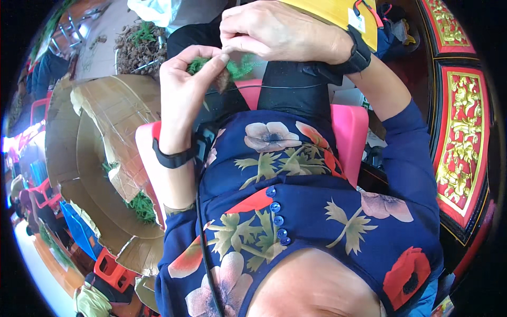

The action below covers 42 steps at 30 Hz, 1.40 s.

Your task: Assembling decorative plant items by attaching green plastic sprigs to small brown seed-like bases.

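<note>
Above my lap, my left hand (185, 79) is closed, thumb and fingers pinched on a small plant with feathery green leaves (244, 67) and a brown, rough clump at its base (223, 82). My right hand (266, 31) meets it from the right, its fingers curled and pinched together at the left fingertips. Whatever lies between the right fingers is hidden. Part of the greenery hangs out just below the right hand. Both wrists wear black straps, and a thin black cable crosses my lap.
Left of my legs, a basket (117, 61) holds many similar brown clumps with some green. A torn cardboard box (87, 158) with green sprigs (141, 207) stands beside my pink chair (351, 137). A yellow surface (338, 13) lies ahead right; a red-and-gold carved panel (459, 142) borders the right.
</note>
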Each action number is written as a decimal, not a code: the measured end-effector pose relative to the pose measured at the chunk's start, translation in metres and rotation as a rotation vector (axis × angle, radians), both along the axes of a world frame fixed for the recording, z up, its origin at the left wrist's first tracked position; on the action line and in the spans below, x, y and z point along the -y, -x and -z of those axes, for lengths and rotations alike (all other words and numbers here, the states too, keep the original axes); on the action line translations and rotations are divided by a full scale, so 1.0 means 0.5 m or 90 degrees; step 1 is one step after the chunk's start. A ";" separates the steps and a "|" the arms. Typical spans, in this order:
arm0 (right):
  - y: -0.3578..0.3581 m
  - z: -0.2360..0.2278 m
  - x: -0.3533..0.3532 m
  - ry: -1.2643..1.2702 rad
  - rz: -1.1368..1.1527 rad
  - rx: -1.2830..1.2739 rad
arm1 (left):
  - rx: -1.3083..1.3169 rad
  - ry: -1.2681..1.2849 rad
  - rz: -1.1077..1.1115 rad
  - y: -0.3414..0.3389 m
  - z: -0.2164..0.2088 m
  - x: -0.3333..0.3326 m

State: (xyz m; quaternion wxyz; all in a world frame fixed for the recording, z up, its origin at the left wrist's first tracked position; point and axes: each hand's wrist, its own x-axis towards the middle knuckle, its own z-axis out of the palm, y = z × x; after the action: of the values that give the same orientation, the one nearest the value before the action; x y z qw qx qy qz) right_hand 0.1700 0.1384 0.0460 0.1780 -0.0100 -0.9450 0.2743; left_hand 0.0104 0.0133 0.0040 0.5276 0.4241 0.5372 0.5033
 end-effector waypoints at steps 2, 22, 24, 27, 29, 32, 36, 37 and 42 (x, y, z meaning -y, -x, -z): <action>0.001 0.003 0.003 -0.031 0.055 0.058 | -0.293 -0.115 -0.076 -0.009 0.003 0.002; 0.000 -0.005 -0.005 -0.093 -0.017 -0.063 | -0.152 -0.094 -0.074 -0.011 -0.003 0.005; 0.002 -0.004 0.004 0.002 0.096 0.043 | -0.134 -0.100 -0.088 -0.010 -0.002 0.004; 0.001 -0.016 0.012 0.088 0.130 0.055 | -0.098 -0.114 -0.118 -0.004 -0.004 0.004; -0.003 -0.027 0.012 0.167 0.096 -0.025 | 0.000 -0.047 -0.094 0.011 -0.011 0.002; -0.006 -0.028 0.001 -0.055 0.007 -0.181 | 0.098 -0.009 -0.050 0.021 -0.012 0.002; -0.005 -0.030 -0.021 -0.446 -0.049 -0.181 | 0.227 -0.014 0.016 0.024 0.003 -0.001; -0.005 -0.030 -0.023 -0.585 -0.053 -0.140 | 0.253 -0.028 0.021 0.025 0.009 -0.003; -0.005 -0.034 -0.013 -0.582 -0.033 -0.113 | 0.218 -0.025 -0.009 0.018 -0.005 0.005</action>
State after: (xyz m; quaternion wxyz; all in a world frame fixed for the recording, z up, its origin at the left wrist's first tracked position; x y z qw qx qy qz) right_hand 0.1726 0.1450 0.0629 0.2372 0.1165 -0.9500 -0.1665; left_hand 0.0013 0.0108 0.0066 0.5995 0.3386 0.4326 0.5821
